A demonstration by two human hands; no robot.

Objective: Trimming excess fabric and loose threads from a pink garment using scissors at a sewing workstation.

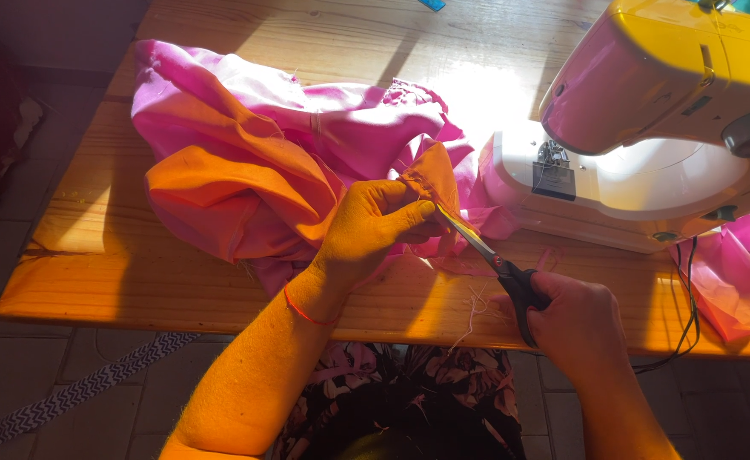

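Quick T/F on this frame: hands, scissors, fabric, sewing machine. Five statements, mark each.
1. The right hand holds black-handled scissors. True.
2. The left hand pinches a fold of the pink fabric. True.
3. The fabric lies under the needle of the sewing machine. False: the plate under the needle is bare; the fabric lies beside the machine.
4. The scissors lie flat on the wooden table. False: they are held up, blades at the pinched fold.
5. The left wrist is bare. False: it wears a thin red band.
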